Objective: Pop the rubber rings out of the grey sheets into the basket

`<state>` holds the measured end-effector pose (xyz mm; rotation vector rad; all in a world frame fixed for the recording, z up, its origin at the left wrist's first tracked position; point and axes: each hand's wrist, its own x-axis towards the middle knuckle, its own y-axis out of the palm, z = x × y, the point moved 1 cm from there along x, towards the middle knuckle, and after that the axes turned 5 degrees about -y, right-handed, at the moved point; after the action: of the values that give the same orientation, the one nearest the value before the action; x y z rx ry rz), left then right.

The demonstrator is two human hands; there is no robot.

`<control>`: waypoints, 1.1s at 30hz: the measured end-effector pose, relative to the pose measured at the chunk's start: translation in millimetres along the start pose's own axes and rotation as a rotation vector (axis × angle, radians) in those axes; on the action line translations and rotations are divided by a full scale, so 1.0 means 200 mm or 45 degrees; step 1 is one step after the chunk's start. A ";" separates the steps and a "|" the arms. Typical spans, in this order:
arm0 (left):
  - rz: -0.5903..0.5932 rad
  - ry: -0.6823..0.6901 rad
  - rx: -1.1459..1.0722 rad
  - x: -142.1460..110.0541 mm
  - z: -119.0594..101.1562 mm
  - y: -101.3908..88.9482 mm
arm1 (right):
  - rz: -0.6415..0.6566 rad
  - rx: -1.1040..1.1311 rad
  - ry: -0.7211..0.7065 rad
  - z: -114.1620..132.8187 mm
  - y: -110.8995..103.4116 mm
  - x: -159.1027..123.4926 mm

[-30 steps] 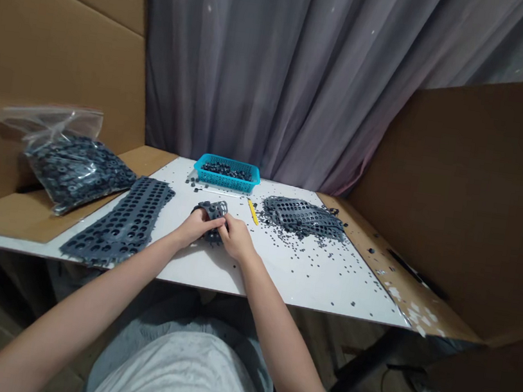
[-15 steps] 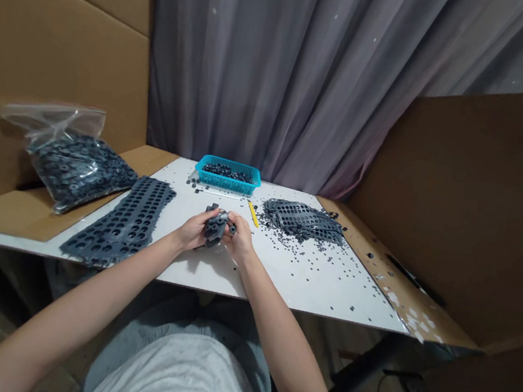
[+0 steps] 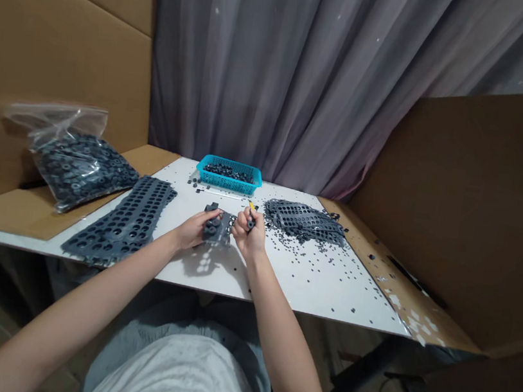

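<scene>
My left hand (image 3: 192,230) is closed on the edge of a dark grey rubber sheet (image 3: 224,228), held just above the white tabletop. Thick round plugs (image 3: 211,229) stand on the sheet's left part, while small holes show on its right part. Close to the sheet's right edge, my right hand (image 3: 249,233) has its fingers curled around a small dark rubber plug (image 3: 251,225). Behind that hand, the tip of a yellow tool (image 3: 251,205) shows; the rest of it is hidden.
A blue basket (image 3: 229,183) of dark pieces stands at the back. Left lie a perforated rubber sheet (image 3: 135,211) and a clear bag (image 3: 81,164) of plugs. More perforated sheets (image 3: 304,218) lie right, amid scattered bits. Cardboard walls (image 3: 477,187) flank the white table (image 3: 277,289).
My right hand has moved slightly right, away from the left, with a plug in its fingers. The sheet's perforated right part is now uncovered, and the yellow tool is mostly covered.
</scene>
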<state>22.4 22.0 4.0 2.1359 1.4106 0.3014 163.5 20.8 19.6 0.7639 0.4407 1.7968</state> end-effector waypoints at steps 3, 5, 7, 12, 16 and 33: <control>-0.031 0.095 0.048 0.03 0.02 -0.01 | -0.058 -0.326 -0.165 0.00 -0.03 0.00; -0.112 0.223 0.159 0.05 0.02 -0.03 | -0.070 -0.721 -0.326 0.00 -0.03 -0.01; -0.283 0.371 0.360 0.06 0.02 -0.04 | -0.005 -1.132 -0.472 -0.01 -0.03 -0.02; -0.505 0.478 0.616 0.05 0.00 -0.07 | 0.204 -1.681 -0.451 -0.05 -0.01 -0.05; -0.471 0.490 0.662 0.05 0.01 -0.08 | 0.277 -1.803 -0.354 -0.08 -0.02 -0.04; -0.140 0.121 0.058 0.02 0.00 0.00 | 0.164 -0.425 0.239 -0.14 0.02 0.02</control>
<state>24.6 25.7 4.6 2.0950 1.5969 0.3352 140.1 23.9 3.2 0.4006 0.2066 2.0068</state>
